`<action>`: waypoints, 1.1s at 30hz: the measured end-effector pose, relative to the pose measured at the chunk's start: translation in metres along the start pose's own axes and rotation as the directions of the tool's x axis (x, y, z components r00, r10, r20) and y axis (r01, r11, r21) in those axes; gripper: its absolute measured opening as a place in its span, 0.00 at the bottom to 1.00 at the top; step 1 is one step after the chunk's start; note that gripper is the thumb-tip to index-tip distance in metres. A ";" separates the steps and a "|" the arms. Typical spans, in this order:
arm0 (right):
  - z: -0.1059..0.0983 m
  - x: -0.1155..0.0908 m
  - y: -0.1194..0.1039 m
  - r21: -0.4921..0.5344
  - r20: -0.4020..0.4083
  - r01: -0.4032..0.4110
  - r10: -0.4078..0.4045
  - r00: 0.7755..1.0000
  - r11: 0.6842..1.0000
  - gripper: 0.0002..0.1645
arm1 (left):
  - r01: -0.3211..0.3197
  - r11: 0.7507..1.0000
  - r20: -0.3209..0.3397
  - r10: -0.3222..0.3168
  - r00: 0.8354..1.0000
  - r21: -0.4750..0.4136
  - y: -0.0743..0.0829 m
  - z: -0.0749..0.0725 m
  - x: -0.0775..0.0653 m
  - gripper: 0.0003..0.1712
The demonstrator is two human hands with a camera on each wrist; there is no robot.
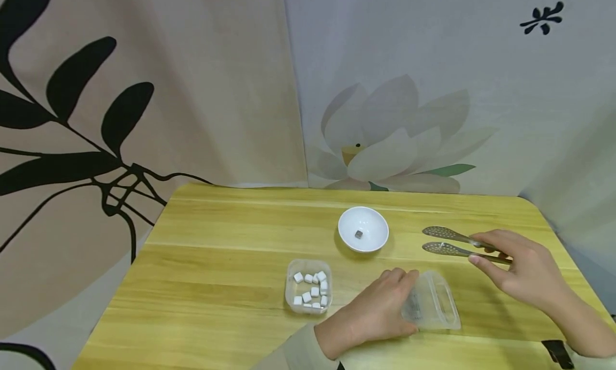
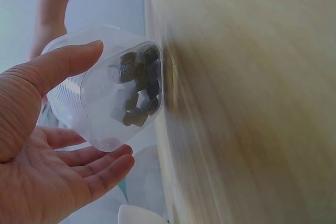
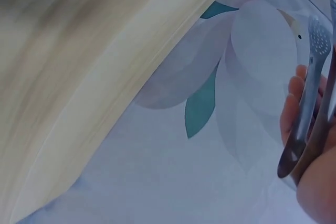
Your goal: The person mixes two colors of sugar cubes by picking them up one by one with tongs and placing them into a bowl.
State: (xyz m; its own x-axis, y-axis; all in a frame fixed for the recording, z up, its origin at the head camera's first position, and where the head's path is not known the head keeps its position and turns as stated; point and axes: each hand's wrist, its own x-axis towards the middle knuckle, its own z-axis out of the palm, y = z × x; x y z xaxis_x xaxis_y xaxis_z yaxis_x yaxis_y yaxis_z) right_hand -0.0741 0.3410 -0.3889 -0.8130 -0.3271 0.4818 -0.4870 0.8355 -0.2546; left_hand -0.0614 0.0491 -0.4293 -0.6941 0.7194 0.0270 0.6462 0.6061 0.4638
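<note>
My left hand [image 1: 375, 311] grips a clear plastic container [image 1: 443, 322], which lies tipped on its side with the opening facing right. Through its base, in the left wrist view, several dark brown cubes [image 2: 137, 80] show inside; the thumb and fingers hold either side of the container [image 2: 100, 124]. Metal tongs [image 1: 445, 248] with perforated tips are held between the thumb and fingers of my right hand [image 1: 524, 268]. Their arms stand apart, with nothing between the tips. In the right wrist view the tongs [image 3: 307, 103] rest along the fingers.
A white bowl [image 1: 363, 215] with one small grey-brown cube [image 1: 359, 234] in it stands behind the left hand. Left of that hand is a second clear container [image 1: 308, 263] holding several white cubes [image 1: 315, 292]. The wooden table [image 1: 216, 252] ends at a printed curtain [image 1: 231, 92].
</note>
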 end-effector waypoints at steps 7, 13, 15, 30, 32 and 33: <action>-0.009 -0.024 0.005 -0.016 -0.025 0.009 -0.009 1.000 1.000 0.25 | 0.002 1.000 0.007 -0.002 1.000 0.011 0.001 -0.001 0.000 0.54; -0.016 -0.037 0.006 -0.011 -0.037 0.046 -0.046 0.998 0.999 0.28 | 0.004 0.999 0.004 -0.004 1.000 0.032 0.001 -0.002 0.000 0.53; -0.018 -0.040 0.006 -0.012 -0.037 0.067 -0.068 0.997 0.998 0.27 | 0.008 1.000 0.005 -0.008 1.000 0.031 0.001 -0.003 0.000 0.53; -0.010 -0.052 -0.004 -0.007 0.036 0.176 -0.176 0.984 0.984 0.21 | 0.012 1.000 0.008 -0.012 1.000 0.015 0.001 -0.003 0.000 0.52; -0.006 -0.052 -0.007 -0.009 0.050 0.208 -0.207 0.977 0.978 0.24 | 0.009 1.000 0.007 -0.009 1.000 0.017 0.001 -0.003 0.000 0.52; -0.004 -0.052 -0.008 -0.009 0.056 0.220 -0.220 0.974 0.975 0.25 | 0.009 1.000 0.007 -0.009 1.000 0.016 0.001 -0.003 0.000 0.52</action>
State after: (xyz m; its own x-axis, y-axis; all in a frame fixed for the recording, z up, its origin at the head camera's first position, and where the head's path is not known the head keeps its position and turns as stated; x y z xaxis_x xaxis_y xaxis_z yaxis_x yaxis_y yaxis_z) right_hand -0.0269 0.3525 -0.4086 -0.7027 -0.5268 0.4782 -0.6514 0.7466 -0.1348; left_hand -0.0616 0.0485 -0.4266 -0.6974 0.7165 0.0164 0.6453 0.6177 0.4494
